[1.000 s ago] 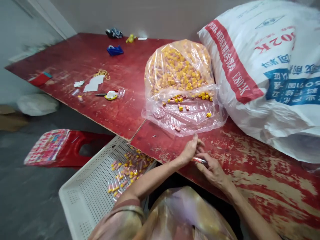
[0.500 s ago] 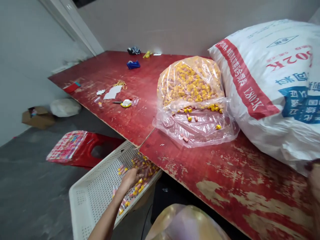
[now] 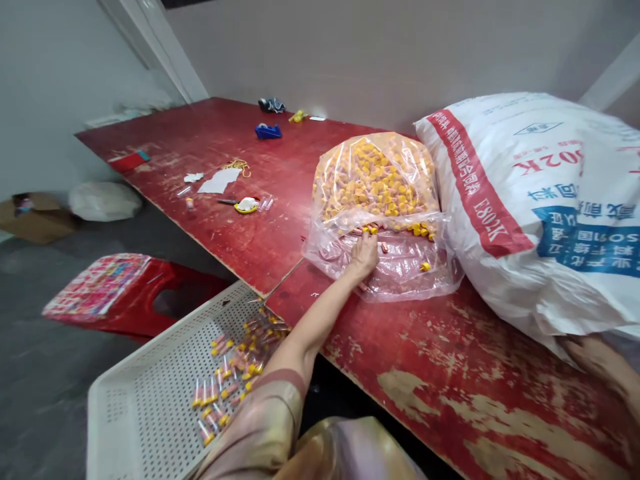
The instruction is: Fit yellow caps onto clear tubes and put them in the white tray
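My left hand (image 3: 365, 256) reaches over the open mouth of a clear plastic bag (image 3: 400, 283). Its fingers are curled together round a yellow-capped pink piece (image 3: 369, 230) at the edge of the heap. Many more small yellow-capped pink pieces (image 3: 380, 177) fill the bag behind it. Far to the right, my right hand (image 3: 583, 350) is at the gathered lower edge of a big white woven sack (image 3: 565, 293); the sack hides its fingers. Below my left arm, a white perforated crate (image 3: 135, 400) holds clear tubes with yellow ends (image 3: 213, 391).
On the worn red table (image 3: 280, 220) lie yellow-handled scissors (image 3: 245, 205), white paper (image 3: 219, 181), a blue tape dispenser (image 3: 269, 131) and clear tubes (image 3: 266, 203). A red stool (image 3: 135, 293) stands beside the crate. Along the left wall are a cardboard box (image 3: 35, 217) and a white bundle (image 3: 105, 201).
My left hand has moved from the crate up and right to the pieces in the clear bag. More of my right hand shows now, at the sack's edge. The view has shifted slightly.
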Demonstrator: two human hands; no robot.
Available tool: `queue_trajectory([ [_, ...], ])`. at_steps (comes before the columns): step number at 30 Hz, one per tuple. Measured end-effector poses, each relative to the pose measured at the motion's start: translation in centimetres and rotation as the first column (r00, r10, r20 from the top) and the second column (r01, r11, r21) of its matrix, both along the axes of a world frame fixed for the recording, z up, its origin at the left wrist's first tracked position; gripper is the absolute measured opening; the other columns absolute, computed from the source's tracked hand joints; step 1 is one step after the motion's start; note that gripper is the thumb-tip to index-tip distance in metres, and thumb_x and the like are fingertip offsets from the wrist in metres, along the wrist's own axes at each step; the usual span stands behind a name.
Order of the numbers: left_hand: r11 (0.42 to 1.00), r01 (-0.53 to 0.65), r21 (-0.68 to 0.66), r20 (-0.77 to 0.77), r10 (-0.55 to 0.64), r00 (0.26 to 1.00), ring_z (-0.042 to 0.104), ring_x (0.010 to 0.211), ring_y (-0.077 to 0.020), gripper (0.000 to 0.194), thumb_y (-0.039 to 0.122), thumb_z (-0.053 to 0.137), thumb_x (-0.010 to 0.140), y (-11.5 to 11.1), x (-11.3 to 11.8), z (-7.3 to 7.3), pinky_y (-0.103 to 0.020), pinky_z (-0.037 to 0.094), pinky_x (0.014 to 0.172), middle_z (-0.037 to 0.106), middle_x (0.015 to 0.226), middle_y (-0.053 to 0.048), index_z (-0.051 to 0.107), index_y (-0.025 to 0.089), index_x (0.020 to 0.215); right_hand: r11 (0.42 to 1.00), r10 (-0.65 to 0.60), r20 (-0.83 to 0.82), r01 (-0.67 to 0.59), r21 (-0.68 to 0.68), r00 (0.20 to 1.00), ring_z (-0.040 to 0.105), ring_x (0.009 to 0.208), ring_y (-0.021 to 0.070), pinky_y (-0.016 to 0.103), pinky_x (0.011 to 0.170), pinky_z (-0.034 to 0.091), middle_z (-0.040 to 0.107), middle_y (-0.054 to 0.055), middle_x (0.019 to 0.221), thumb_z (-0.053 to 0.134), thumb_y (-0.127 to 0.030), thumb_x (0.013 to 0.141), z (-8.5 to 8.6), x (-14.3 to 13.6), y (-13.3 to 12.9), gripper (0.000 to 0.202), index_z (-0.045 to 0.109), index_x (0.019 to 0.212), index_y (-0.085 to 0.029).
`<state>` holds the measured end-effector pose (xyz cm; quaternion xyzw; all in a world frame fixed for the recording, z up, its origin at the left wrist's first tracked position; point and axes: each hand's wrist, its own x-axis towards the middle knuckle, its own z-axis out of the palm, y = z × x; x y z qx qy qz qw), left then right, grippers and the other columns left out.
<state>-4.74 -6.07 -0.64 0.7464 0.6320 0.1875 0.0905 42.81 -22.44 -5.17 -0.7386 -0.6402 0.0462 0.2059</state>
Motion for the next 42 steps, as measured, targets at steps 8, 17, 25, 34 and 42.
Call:
queue_trajectory([
  [8, 0.99, 0.142, -0.007, 0.201, -0.138, 0.97, 0.06, 0.088, -0.021, 0.019, 0.01, 0.044, 0.078, 0.3, -0.9, -1.8, -0.03, 0.046, 0.076, 0.063, 0.094, -0.012, 0.063, 0.014, 0.078, 0.883, -0.357, 0.028, 0.328, 0.335, 0.934, 0.055, 0.093, 0.0321, 0.048, 0.084, 0.043, 0.061, 0.018, 0.093, 0.044, -0.053, 0.073, 1.4, -4.9, -6.6, 0.048, 0.062, 0.094, -0.013],
  [17, 0.784, 0.519, -0.342, 0.934, 0.224, 0.277, 0.055, 0.055, -0.0089, 0.015, 0.026, 0.066, 0.064, -12.5, 4.6, -0.6, -0.021, 0.045, 0.056, 0.06, 0.061, 0.002, 0.06, 0.015, 0.072, 0.962, 0.22, -0.324, -0.15, 0.228, 0.92, 0.054, 0.098, 0.019, 0.034, 0.085, 0.044, 0.055, 0.008, 0.107, 0.048, -0.028, 0.092, 3.7, -19.3, -10.8, 0.029, 0.056, 0.118, -0.021],
  [25, 0.663, 0.655, -0.362, 0.93, 0.302, 0.208, 0.058, 0.052, -0.0093, 0.017, 0.026, 0.066, 0.066, -17.5, 7.1, -0.5, -0.022, 0.048, 0.052, 0.062, 0.065, 0.002, 0.058, 0.014, 0.076, 0.933, 0.358, -0.47, -0.294, 0.207, 0.807, 0.054, 0.089, 0.0173, 0.03, 0.076, 0.046, 0.055, 0.007, 0.096, 0.049, -0.028, 0.092, 4.3, -24.8, -8.8, 0.022, 0.059, 0.11, -0.019],
  [34, 0.551, 0.708, -0.442, 0.891, 0.359, 0.277, 0.056, 0.046, -0.0095, 0.027, 0.033, 0.072, 0.063, -17.6, 4.5, -2.1, -0.021, 0.047, 0.047, 0.062, 0.057, 0.0, 0.056, 0.012, 0.072, 0.983, 0.142, -0.747, -0.18, 0.03, 0.65, 0.06, 0.07, 0.015, 0.024, 0.062, 0.049, 0.064, 0.004, 0.082, 0.053, -0.046, 0.088, 1.4, -27.9, -9.9, 0.033, 0.059, 0.101, -0.016],
  [42, 0.519, 0.674, -0.526, 0.801, 0.569, 0.187, 0.056, 0.056, -0.0098, 0.055, 0.066, 0.057, 0.068, -17.9, 4.6, -1.2, -0.022, 0.043, 0.055, 0.061, 0.073, -0.003, 0.059, 0.013, 0.083, 0.84, 0.522, -0.496, -0.52, 0.156, 0.694, 0.062, 0.076, 0.0158, 0.025, 0.067, 0.05, 0.065, 0.005, 0.087, 0.05, -0.024, 0.089, 4.2, -30.5, -9.9, 0.014, 0.059, 0.098, -0.019],
])
